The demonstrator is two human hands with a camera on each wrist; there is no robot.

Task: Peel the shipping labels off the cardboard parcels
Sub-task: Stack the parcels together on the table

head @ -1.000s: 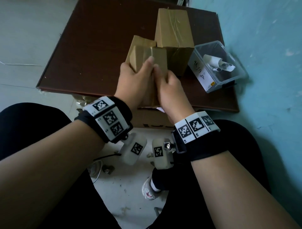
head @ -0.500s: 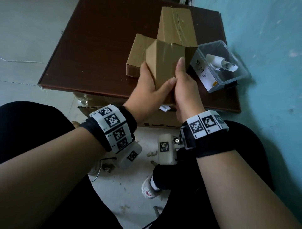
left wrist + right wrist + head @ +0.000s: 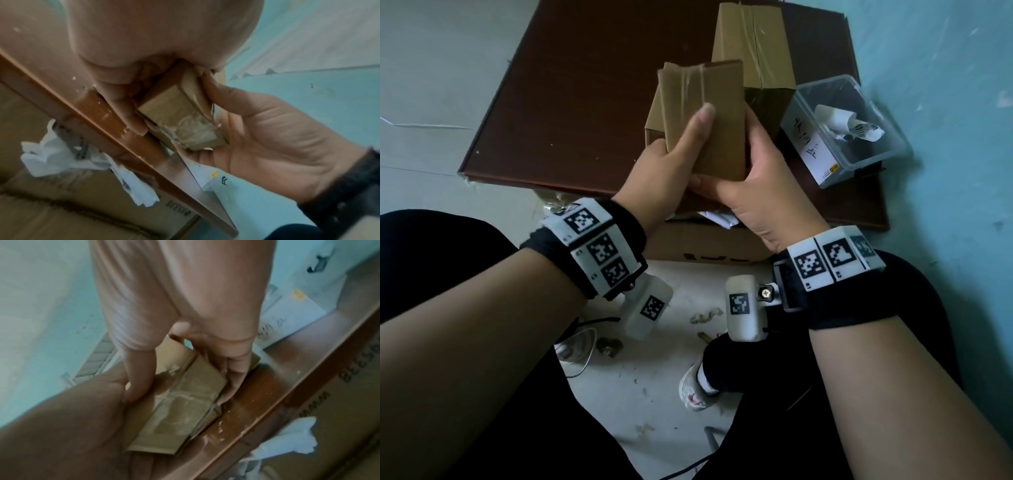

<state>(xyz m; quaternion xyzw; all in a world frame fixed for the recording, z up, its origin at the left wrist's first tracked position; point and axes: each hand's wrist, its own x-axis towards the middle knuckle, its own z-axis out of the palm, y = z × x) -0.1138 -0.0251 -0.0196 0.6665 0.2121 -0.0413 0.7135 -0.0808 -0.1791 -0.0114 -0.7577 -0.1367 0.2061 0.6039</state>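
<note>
1. On the dark brown board (image 3: 592, 102), a clear plastic bin (image 3: 859, 113) holds curled white labels (image 3: 839, 120); the left hand (image 3: 667, 171) and right hand (image 3: 753, 185) both grip a small taped cardboard parcel (image 3: 709, 113), a taller parcel (image 3: 756, 51) standing behind it.
2. From the left wrist, the parcel's (image 3: 180, 113) crinkled glossy tape shows, with fingers wrapped round it.
3. From the right wrist, the thumb and fingers clamp the flat, rectangular parcel (image 3: 185, 402).

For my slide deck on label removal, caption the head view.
Both hands, left hand and right hand, grip a taped cardboard parcel above a brown board.
</note>
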